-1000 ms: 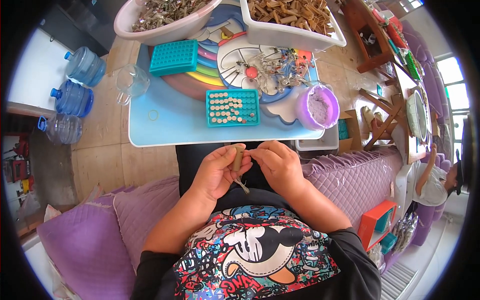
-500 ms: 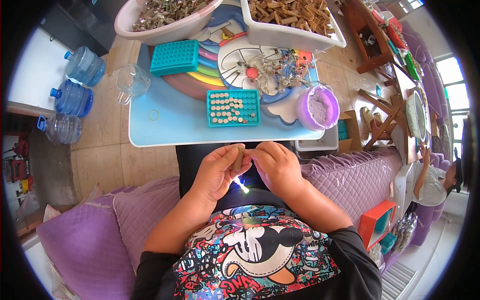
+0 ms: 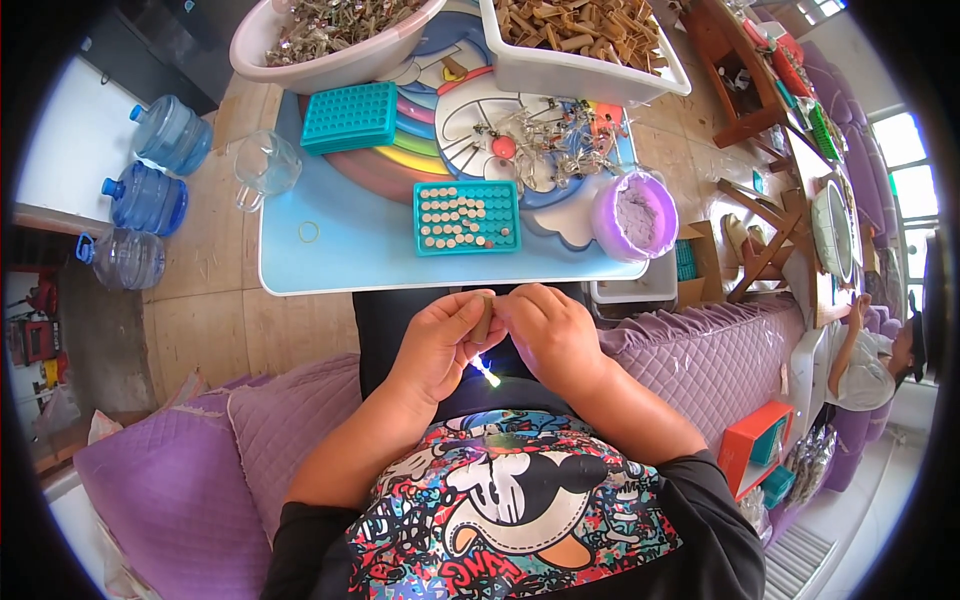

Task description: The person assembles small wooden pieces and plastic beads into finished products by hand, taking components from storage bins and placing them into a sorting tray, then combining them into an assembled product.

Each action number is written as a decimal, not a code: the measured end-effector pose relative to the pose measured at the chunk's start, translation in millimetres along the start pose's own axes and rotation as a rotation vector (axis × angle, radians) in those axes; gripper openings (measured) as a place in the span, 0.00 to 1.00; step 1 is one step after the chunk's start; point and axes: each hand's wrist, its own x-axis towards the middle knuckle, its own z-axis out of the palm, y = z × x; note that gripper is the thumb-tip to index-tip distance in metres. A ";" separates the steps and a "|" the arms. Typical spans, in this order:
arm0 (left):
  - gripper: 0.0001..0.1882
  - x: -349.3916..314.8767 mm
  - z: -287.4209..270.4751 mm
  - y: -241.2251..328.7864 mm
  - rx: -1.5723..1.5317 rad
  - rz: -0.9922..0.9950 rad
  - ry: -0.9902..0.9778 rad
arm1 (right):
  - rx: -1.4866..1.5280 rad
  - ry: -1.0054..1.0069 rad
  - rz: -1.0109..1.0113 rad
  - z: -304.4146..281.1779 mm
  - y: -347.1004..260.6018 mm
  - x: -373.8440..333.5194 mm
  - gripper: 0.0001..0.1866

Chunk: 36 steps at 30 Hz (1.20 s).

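From over the person's head, I see both hands close together above the lap, just short of the blue counter with a cartoon rainbow top (image 3: 350, 265). The left hand (image 3: 440, 338) grasps a short brown cylindrical tube (image 3: 483, 322) between thumb and fingers, upright or nearly so. Below it hangs a thin strand, lit bright white and green (image 3: 487, 373). The right hand (image 3: 548, 328) has its fingers drawn together against the tube's upper side; whether they pinch anything, I cannot tell.

I'd judge the step in hand to be fitting or testing something small at the tube, since the strand glows. The next move seems to call for a steady left grip and a fine right fingertip touch. Small round pale discs (image 3: 437, 216) sit in the teal rectangular pitted tray (image 3: 500, 215) ahead.

The right knuckles hide the contact point, and fingers cover part of the tube. Where the strand joins it is lost behind the left fingers, and the glare blurs its shape.
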 end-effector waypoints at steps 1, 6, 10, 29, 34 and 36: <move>0.15 -0.2 1.2 0.6 -0.008 -0.021 0.016 | 0.017 0.019 0.031 0.5 -0.8 0.6 0.10; 0.16 -2.7 -1.2 2.6 -0.029 -0.047 -0.003 | 0.249 0.056 0.113 -1.2 5.6 -2.7 0.07; 0.17 -3.3 -3.0 1.4 -0.031 -0.051 -0.034 | 0.216 0.053 0.071 0.0 5.5 -5.0 0.06; 0.16 -6.3 -0.8 -2.8 0.064 -0.088 0.064 | 0.543 -0.107 0.317 -5.8 7.9 -9.6 0.13; 0.18 -3.9 1.1 -0.5 0.088 -0.189 -0.122 | 0.682 -0.183 0.293 -8.6 18.2 -10.7 0.15; 0.18 -1.7 4.7 -0.9 0.071 -0.217 -0.177 | 0.871 -0.254 0.391 -16.0 25.7 -16.6 0.13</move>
